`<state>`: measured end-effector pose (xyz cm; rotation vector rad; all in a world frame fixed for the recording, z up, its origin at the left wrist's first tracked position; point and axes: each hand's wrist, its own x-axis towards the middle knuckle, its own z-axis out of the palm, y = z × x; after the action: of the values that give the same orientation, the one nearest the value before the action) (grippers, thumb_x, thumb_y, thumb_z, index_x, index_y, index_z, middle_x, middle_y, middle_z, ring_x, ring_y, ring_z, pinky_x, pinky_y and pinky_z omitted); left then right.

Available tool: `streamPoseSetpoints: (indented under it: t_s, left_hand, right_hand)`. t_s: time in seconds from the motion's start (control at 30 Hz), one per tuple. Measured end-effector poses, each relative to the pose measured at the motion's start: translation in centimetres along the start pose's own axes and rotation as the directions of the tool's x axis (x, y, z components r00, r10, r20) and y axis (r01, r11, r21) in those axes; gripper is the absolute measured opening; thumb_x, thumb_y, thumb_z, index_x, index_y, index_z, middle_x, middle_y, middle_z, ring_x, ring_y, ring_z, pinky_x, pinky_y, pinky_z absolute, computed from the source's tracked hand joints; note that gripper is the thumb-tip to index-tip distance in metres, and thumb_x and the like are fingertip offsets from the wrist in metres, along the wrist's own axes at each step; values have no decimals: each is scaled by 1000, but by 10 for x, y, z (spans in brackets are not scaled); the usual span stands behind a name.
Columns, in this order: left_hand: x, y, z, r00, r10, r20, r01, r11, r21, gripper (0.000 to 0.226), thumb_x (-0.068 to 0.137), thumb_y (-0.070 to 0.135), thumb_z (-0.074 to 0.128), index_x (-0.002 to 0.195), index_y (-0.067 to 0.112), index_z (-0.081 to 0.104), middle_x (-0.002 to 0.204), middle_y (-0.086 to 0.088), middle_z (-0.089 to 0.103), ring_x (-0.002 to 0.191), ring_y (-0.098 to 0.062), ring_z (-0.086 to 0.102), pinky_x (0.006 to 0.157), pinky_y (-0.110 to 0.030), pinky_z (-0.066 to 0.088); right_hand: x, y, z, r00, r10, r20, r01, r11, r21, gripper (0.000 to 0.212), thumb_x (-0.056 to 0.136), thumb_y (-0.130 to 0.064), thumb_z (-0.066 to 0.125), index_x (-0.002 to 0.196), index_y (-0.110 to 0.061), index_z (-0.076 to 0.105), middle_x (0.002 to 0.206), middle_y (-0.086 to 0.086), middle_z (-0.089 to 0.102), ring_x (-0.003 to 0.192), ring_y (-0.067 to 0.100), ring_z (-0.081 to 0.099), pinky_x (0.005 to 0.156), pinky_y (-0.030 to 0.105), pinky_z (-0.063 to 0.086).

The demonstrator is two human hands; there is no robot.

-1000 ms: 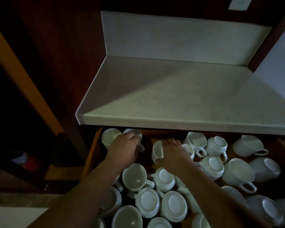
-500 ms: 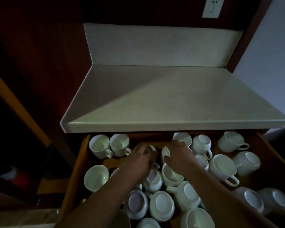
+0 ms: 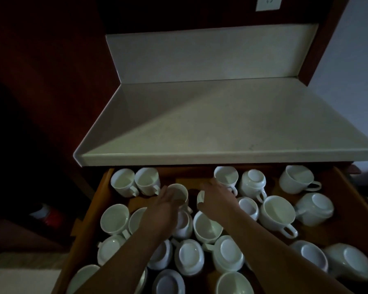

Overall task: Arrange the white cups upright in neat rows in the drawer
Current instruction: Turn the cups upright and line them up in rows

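Both bare forearms reach forward side by side from the lower edge. The left hand (image 3: 163, 209) curls its thumb and fingers round a cup (image 3: 179, 194). The right hand (image 3: 218, 198), palm down, grips a second cup (image 3: 200, 197) that is mostly hidden beneath it.

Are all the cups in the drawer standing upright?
No, several cups sit upside down, bases up, in the drawer.
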<state>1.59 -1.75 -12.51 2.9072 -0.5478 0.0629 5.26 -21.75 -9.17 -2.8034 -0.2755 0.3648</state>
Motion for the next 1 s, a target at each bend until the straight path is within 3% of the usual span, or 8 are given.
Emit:
streamPoseSetpoints:
  t_s: [0.17, 0.37, 0.5, 0.6, 0.8, 0.87, 0.93, 1.0]
  left_hand:
    - [0, 11, -14, 997, -71, -37, 69, 996, -48, 38, 72, 10, 66, 106, 17, 81, 128, -16, 71, 118, -42, 68, 96, -50, 56]
    - [0, 32, -58, 930, -342, 138, 369, 869, -331, 35, 102, 35, 60, 136, 31, 66, 132, 9, 67, 116, -14, 64, 73, -10, 40]
    - [-2, 35, -70, 872, -421, 251, 440, 448, -778, 46, 81, 37, 84, 124, 41, 69, 130, 12, 71, 123, -8, 65, 102, -33, 55]
    - [-1, 45, -78, 900, -346, 266, 352, 215, -911, 64, 70, 33, 90, 129, 42, 67, 134, 9, 70, 126, -12, 65, 107, -40, 53]
    - [4, 69, -100, 886, -357, 296, 319, 6, -948, 63, 73, 26, 92, 130, 26, 64, 125, -8, 74, 112, -26, 73, 89, -39, 61]
    - [10, 75, -108, 843, -423, 332, 363, -8, -932, 57, 75, 32, 91, 125, 23, 65, 119, -10, 76, 105, -27, 75, 76, -34, 60]
    - [22, 76, -105, 735, -520, 435, 522, 24, -853, 48, 76, 38, 90, 113, 19, 66, 106, -16, 77, 88, -31, 77, 66, -34, 60]
    - [24, 80, -104, 637, -529, 561, 689, 63, -722, 28, 87, 27, 83, 101, 14, 63, 94, -22, 73, 72, -31, 71, 67, -35, 61]
  right_hand:
    - [1, 5, -12, 997, 41, 64, -46, 997, 66, 58, 86, -40, 75, 135, -19, 51, 128, 8, 64, 117, 33, 63, 94, 46, 55]
    - [-16, 15, -31, 997, -75, 1, 73, 982, 173, 52, 86, -40, 74, 130, -30, 50, 129, -3, 60, 108, 22, 65, 86, 38, 56]
    - [-35, 18, -65, 967, -240, -90, 252, 954, 162, 69, 89, -45, 75, 150, -36, 43, 150, -13, 46, 125, 14, 56, 87, 25, 44]
    - [-45, 18, -93, 948, -282, -149, 315, 898, 306, 65, 84, -39, 81, 142, -41, 51, 138, -17, 54, 111, 6, 56, 86, 22, 43]
    - [-49, 11, -126, 969, -234, 83, 10, 372, 928, 35, 97, -13, 68, 130, -26, 66, 125, 4, 70, 105, 20, 71, 85, 37, 63]
    - [-48, 11, -122, 980, -198, -1, 120, 589, 799, 44, 98, -24, 68, 140, -32, 58, 138, -7, 62, 106, 7, 66, 88, 27, 57]
    - [-53, 11, -117, 956, -242, -168, 290, 869, 400, 63, 95, -39, 70, 152, -36, 45, 144, -17, 47, 121, 4, 55, 99, 21, 44]
    - [-63, 7, -110, 902, -383, -200, 414, 899, 145, 77, 94, -44, 70, 160, -31, 32, 160, -11, 36, 145, 10, 37, 114, 24, 30]
